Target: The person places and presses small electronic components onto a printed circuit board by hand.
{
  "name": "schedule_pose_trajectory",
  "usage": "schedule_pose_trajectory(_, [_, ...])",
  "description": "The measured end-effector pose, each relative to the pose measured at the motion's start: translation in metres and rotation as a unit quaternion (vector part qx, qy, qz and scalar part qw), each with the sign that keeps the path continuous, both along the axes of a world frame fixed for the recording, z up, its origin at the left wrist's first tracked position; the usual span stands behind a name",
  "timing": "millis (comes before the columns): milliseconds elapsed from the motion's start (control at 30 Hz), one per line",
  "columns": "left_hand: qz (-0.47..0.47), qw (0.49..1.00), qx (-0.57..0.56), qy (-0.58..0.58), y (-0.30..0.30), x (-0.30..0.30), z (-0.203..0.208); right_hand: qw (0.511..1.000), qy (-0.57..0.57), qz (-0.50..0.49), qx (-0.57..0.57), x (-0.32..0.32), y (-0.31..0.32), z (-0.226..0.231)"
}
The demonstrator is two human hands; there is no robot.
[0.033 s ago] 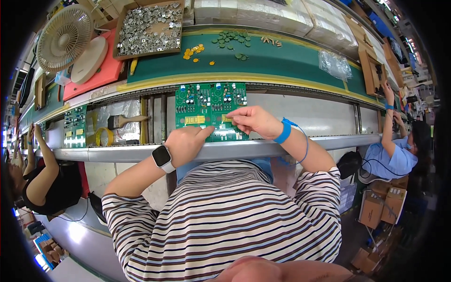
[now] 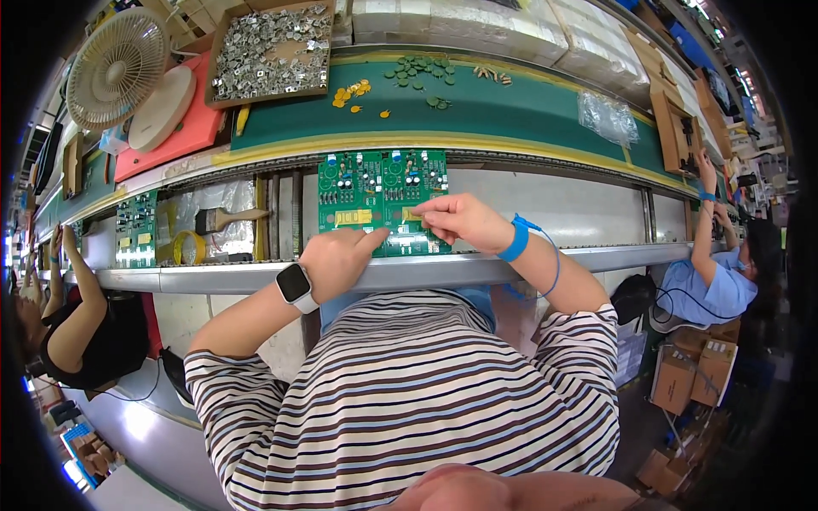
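Two joined green circuit boards (image 2: 348,183) lie before me on the rails of the line, fitted with small parts and each bearing a yellow patch. My left hand (image 2: 336,258) rests at their near edge, its index finger stretched onto the board near the middle seam, its other fingers curled and partly hidden. Over the right board, my right hand (image 2: 467,223) has thumb and index finger drawn together at the yellow patch (image 2: 410,214). Anything tiny between those fingertips cannot be made out. A blue wrist strap (image 2: 515,238) with a cord circles my right wrist.
Beyond the rail, a green bench strip holds yellow disc parts (image 2: 351,92), green disc parts (image 2: 422,70) and a clear plastic bag (image 2: 607,117). A carton of metal pieces (image 2: 273,55) and a fan (image 2: 118,68) stand far left. A brush (image 2: 228,219) and tape roll (image 2: 188,248) lie left.
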State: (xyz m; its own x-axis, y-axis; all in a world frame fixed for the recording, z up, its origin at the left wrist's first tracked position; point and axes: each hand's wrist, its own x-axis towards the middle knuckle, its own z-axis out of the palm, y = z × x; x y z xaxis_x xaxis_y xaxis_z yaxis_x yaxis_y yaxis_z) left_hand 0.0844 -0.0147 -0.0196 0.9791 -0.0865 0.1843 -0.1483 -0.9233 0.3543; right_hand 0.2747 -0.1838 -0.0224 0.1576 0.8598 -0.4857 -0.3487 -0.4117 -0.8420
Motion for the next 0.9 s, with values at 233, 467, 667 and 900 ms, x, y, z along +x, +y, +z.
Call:
schedule_pose_trajectory(233, [0.015,0.997,0.009,0.072,0.0,-0.005,0.004,0.845,-0.499,0.09,0.166,-0.037,-0.003,-0.003])
schedule_pose_trajectory(467, [0.016,0.996,-0.063,0.057,0.012,0.0,0.017,0.786,-0.57,0.11,0.214,-0.049,0.001,-0.014])
schedule_pose_trajectory(667, [0.062,0.996,-0.053,-0.036,0.055,0.028,0.025,0.767,-0.594,0.129,0.206,-0.049,-0.002,-0.017])
schedule_pose_trajectory(900, [0.247,0.962,0.039,-0.105,0.154,0.114,0.022,0.751,-0.618,0.115,0.203,-0.05,-0.011,-0.011])
